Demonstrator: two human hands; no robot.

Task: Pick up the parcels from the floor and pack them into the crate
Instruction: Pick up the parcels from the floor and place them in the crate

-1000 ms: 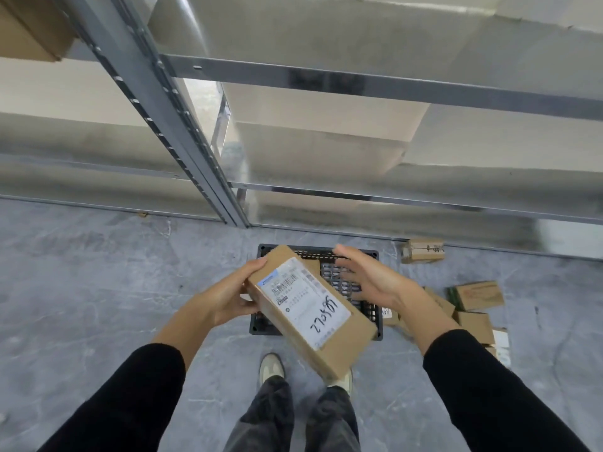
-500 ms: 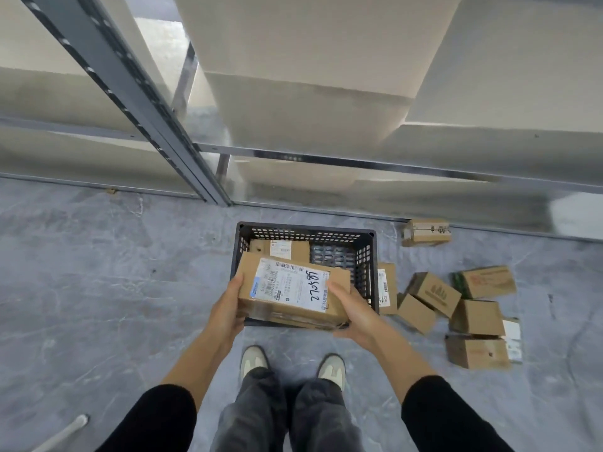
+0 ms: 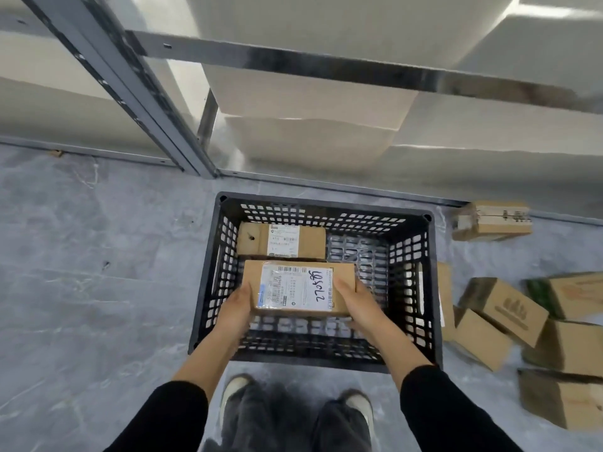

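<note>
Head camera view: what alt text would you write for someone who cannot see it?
A left hand and a right hand hold a labelled parcel inside a black crate on a grey floor. A second parcel lies at the crate's far left, and loose parcels lie on the floor to its right.

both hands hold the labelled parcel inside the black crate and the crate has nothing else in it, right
No: the head view shows a second parcel lying in the black crate, far left. The left hand and right hand do hold the labelled parcel there.
</note>
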